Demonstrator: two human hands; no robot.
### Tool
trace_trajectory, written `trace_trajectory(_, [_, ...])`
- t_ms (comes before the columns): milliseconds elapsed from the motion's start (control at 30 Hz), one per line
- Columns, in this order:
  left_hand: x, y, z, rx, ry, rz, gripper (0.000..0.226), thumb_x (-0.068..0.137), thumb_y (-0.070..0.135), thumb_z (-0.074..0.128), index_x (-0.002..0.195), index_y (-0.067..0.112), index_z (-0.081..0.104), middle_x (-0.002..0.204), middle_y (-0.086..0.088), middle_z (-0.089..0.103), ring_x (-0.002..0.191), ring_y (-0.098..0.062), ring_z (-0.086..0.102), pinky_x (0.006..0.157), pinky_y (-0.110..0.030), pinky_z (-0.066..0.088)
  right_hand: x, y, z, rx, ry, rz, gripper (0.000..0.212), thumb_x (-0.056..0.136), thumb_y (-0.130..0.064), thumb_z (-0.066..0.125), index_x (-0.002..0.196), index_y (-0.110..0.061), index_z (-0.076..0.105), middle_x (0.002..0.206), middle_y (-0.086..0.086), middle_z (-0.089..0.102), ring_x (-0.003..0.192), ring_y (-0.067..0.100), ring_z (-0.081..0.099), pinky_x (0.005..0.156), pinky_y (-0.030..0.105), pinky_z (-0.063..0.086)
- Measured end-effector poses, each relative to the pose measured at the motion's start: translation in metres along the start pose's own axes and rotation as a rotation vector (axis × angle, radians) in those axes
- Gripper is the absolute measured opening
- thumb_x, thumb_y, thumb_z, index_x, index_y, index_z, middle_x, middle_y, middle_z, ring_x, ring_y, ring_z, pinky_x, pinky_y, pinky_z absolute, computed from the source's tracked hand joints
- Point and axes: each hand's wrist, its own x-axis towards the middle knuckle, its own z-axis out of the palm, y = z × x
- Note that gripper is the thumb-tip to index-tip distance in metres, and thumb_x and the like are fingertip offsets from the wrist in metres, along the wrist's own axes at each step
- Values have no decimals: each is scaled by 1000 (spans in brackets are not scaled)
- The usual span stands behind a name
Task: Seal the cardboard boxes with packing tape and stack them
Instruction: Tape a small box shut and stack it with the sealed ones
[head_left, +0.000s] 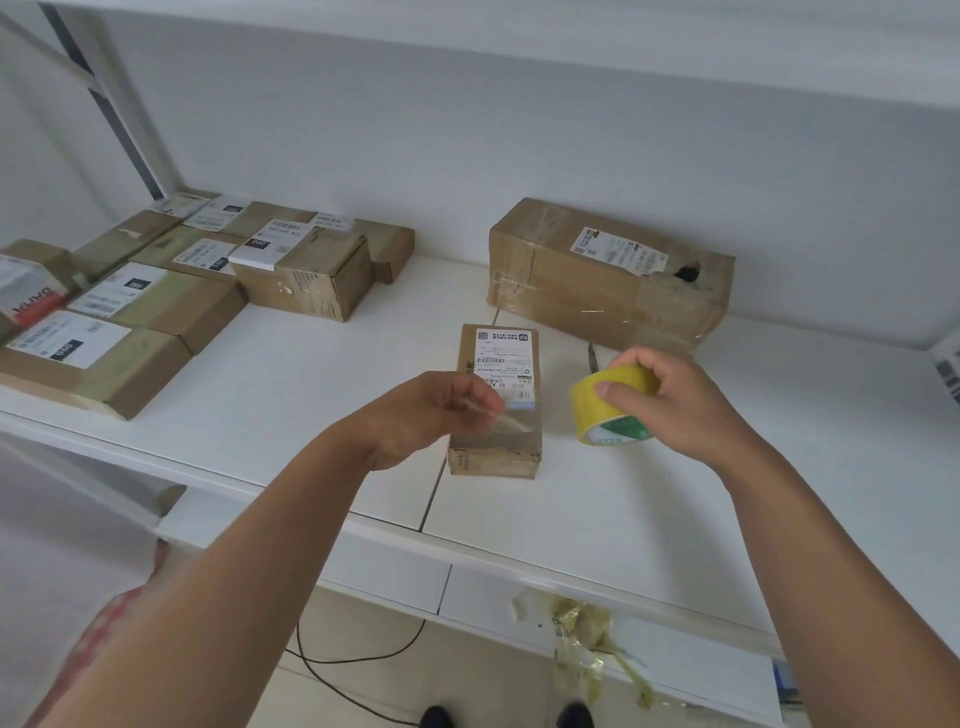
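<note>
A small cardboard box (498, 447) with a white shipping label lies on the white table (322, 384) in front of me. My left hand (436, 415) hovers over the box's near left corner and pinches a short strip of clear tape (506, 418). To the right of the box, my right hand (670, 402) grips a yellow roll of packing tape (602, 405), held just above the table. A larger taped cardboard box (608, 275) stands behind against the wall.
Several labelled cardboard boxes (171, 291) lie in a group at the table's back left. A dark pen-like tool (592, 356) lies behind the tape roll. Crumpled tape scraps (582, 634) hang from the table's front edge. A black cable (353, 660) runs on the floor.
</note>
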Motion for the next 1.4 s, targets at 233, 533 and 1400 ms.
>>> trace_trajectory(233, [-2,10,-7,55,28,37,22,93,-1,64,90,19,71,117,-10,69,107,-21,63,98,-35,46,7,-5,-3,7,20,-49,11,86,-29,72,93,-23,66,88,-5,63,79,12,57,66,28,43])
trace_trajectory(533, [-6,4,-5,8,23,-6,29,91,-10,60,97,16,70,122,-15,64,103,-19,64,80,-19,52,10,0,5,17,14,-23,9,86,-27,72,87,-23,64,80,-7,59,72,8,54,63,25,42])
trace_trajectory(1400, [-1,-20,10,91,344,-183,31,89,1,62,106,26,69,91,-8,74,67,-11,55,57,-18,37,8,18,25,-120,-1,-28,15,87,-28,70,96,-18,63,93,-2,62,86,16,56,70,28,43])
